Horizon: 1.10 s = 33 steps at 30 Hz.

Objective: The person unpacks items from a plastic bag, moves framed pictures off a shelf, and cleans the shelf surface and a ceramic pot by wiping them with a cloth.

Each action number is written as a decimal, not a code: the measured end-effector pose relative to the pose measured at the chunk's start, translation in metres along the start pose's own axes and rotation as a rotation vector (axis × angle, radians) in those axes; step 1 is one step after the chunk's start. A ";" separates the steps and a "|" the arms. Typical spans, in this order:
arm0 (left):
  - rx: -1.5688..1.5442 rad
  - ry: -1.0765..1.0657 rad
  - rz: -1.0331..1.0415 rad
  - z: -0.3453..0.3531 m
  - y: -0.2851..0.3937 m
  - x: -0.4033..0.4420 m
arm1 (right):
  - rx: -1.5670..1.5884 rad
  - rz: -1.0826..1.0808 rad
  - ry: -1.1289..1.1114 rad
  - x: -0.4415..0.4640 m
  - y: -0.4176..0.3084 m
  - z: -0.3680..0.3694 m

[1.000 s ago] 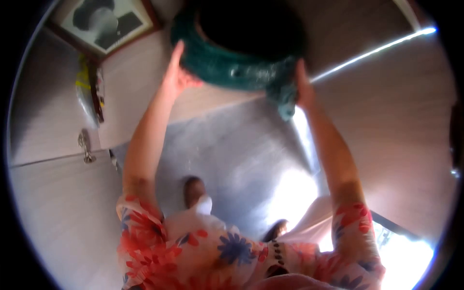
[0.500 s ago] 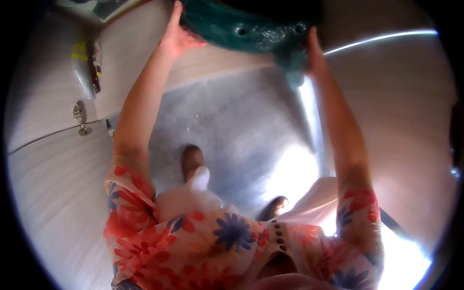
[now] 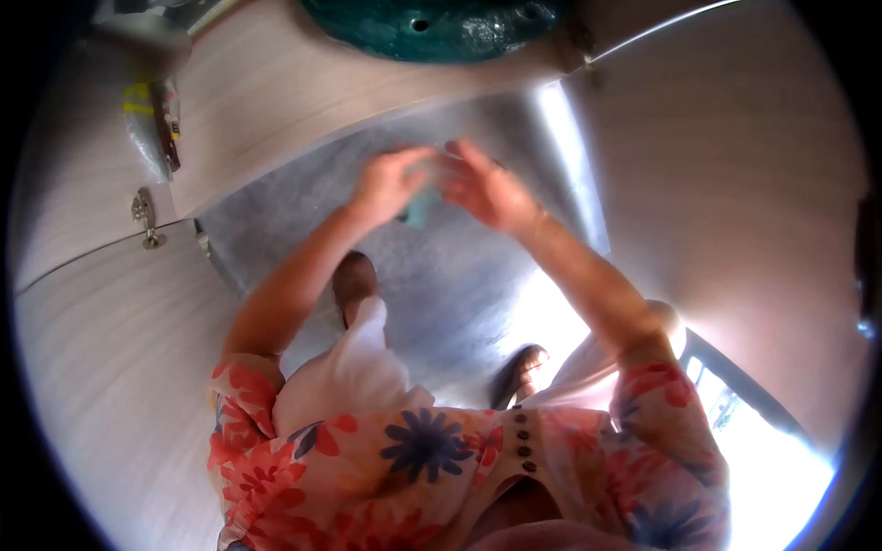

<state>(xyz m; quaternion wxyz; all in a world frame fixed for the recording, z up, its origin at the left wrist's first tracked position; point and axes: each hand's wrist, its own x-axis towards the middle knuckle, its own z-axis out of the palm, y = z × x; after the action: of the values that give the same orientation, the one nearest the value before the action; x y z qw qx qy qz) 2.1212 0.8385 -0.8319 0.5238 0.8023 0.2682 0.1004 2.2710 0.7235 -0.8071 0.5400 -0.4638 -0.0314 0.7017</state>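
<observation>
A dark teal, glossy object [image 3: 432, 35] with a round hole in its side is at the top edge of the head view, partly cut off. Both hands are away from it, held close together over the grey floor. My left hand [image 3: 384, 188] has its fingers bent inward, with a small, blurred teal piece of thin material [image 3: 421, 208] hanging just below them; its exact hold is smeared by motion. Facing it, my right hand [image 3: 487, 188] has its fingers spread, their tips close to the left fingertips.
Pale wood-like panels [image 3: 680, 174] surround the grey floor [image 3: 432, 285]. A metal hinge [image 3: 144, 219] is on the left. Above it lies a clear packet with a yellow band [image 3: 140, 115]. My shoe [image 3: 355, 278] is on the floor; bright light enters at lower right.
Both hands have let go of the large teal object and come down and together. The small teal piece, earlier beside my right hand, is now between the hands, nearer the left.
</observation>
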 end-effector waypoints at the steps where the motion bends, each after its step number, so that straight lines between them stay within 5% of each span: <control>1: 0.058 0.132 -0.030 -0.022 -0.007 -0.002 | -0.123 0.017 -0.012 -0.009 -0.002 0.001; 4: 0.508 0.622 0.086 -0.105 -0.034 0.007 | -0.540 0.076 -0.010 -0.061 -0.024 -0.016; 6: 0.709 0.781 -0.053 -0.147 -0.067 0.007 | -0.560 0.109 0.027 -0.091 -0.026 -0.038; 10: 0.962 0.718 -0.183 -0.153 -0.174 0.010 | -0.521 0.107 -0.004 -0.129 -0.030 -0.055; 14: 0.964 0.619 -0.100 -0.092 -0.151 0.047 | -0.499 0.069 -0.039 -0.140 -0.032 -0.053; 16: 0.897 0.541 0.112 -0.048 -0.117 0.073 | -0.456 0.045 -0.078 -0.148 -0.035 -0.055; 19: 0.919 0.438 0.058 -0.002 -0.070 0.103 | -0.394 0.005 -0.044 -0.164 -0.047 -0.054; 33: 1.128 0.222 0.212 0.037 -0.032 0.101 | -0.335 -0.036 -0.070 -0.179 -0.056 -0.050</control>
<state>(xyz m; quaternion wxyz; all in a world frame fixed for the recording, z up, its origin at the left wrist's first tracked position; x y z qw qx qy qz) 2.2117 0.8738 -0.8885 -0.0283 0.9642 0.2520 0.0775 2.3435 0.5833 -0.6948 0.4660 -0.5221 -0.1750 0.6925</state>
